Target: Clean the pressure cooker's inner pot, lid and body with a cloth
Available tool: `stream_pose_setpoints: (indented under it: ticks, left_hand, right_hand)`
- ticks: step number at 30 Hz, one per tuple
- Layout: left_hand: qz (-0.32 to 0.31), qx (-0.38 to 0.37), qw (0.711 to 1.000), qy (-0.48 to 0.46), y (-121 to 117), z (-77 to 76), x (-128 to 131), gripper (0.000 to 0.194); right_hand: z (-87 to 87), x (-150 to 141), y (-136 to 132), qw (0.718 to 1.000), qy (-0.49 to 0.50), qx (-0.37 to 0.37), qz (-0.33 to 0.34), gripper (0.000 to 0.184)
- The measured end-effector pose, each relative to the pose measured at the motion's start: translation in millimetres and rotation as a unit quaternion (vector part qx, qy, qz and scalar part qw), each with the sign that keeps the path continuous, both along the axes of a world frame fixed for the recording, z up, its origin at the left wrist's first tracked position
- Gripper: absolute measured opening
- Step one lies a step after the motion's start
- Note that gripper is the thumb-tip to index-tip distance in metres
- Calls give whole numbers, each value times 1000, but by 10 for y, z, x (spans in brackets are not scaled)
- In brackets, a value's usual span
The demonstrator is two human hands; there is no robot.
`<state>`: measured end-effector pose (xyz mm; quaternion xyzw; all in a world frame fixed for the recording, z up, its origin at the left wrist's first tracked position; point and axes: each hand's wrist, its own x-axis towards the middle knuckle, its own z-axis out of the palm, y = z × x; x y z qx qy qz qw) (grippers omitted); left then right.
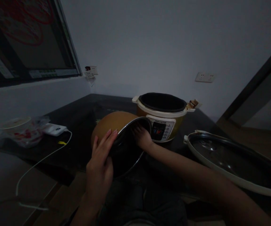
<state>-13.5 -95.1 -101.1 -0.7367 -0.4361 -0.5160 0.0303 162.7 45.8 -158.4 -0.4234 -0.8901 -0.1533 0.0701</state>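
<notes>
The inner pot (pixel 113 121) of a cooker, golden-brown outside and dark inside with a shiny rim, is tipped on its side at the table's front, its mouth facing me and to the right. My left hand (pixel 102 157) grips its left rim, the fingers lying along the outer wall. Inside the mouth is my right hand (pixel 142 135), near the upper right inner wall; its fingers are mostly lost in shadow, so their hold cannot be made out. Just behind the pot stands the electric cooker body (pixel 178 125), uncovered, with a control panel on its front.
A large glass lid (pixel 234 160) with a pale rim lies at the right. On the left are a bagged tub (pixel 23 131) and a white device (pixel 55 129) with a cable hanging off the dark table (pixel 83 110). A small brown item (pixel 193 103) sits beside the cooker.
</notes>
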Motion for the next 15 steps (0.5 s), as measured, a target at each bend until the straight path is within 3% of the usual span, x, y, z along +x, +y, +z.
stream_pose_setpoints:
  ticks: [3, 6, 9, 11, 12, 13, 15]
  left_hand:
    - [-9, -1, 1000, -5, 17, -15, -1, 73]
    - [-8, 2, 1000, -27, 18, -34, 6, 71]
    - [-10, 5, 999, -45, 0, -45, 24, 71]
    - [-12, 6, 999, -46, -12, -49, 32, 71]
    - [-11, 7, 999, -44, -16, -50, 34, 71]
    - [-9, 7, 999, -40, -18, -50, 33, 71]
    - [-6, 8, 999, -33, -21, -49, 26, 70]
  right_hand:
    - [-214, -189, -296, 998, 45, -52, -7, 51]
    - [-329, -464, -602, 966, 147, -209, 27, 51]
    - [-249, -719, -818, 880, 280, -354, 148, 45]
    - [-144, -817, -906, 818, 358, -396, 215, 44]
    - [-100, -833, -939, 800, 383, -400, 231, 45]
    - [-71, -824, -967, 795, 394, -396, 235, 45]
    - [-72, -735, -1009, 828, 363, -367, 220, 45]
